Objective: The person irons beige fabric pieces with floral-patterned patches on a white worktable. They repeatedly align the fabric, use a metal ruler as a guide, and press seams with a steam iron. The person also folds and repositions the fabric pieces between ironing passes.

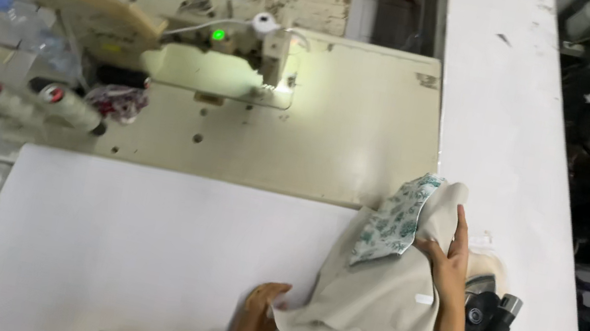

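The beige cloth (375,309) lies crumpled at the near right part of the white tabletop (136,242), in front of the sewing machine (172,39) and well apart from its needle end; a smaller printed piece (392,221), white with green pattern, rests on the upper edge of the beige cloth, on the side towards the sewing machine. The right hand (447,265) lies on the cloth beside the printed piece, fingers stretched; its grip seems to pinch the cloth edge, but the thumb is hidden, so I cannot tell how firmly. The left hand (259,313) presses flat on the tabletop, fingers open, touching the near left corner of the cloth and holding nothing. A black tool with hose (488,329) sits just right of the cloth; thread cones (63,104) stand left of the sewing machine. In my judgement the loose printed piece could slip off if the cloth is pulled quickly; the cloth could also catch on the black tool, because they are so near.
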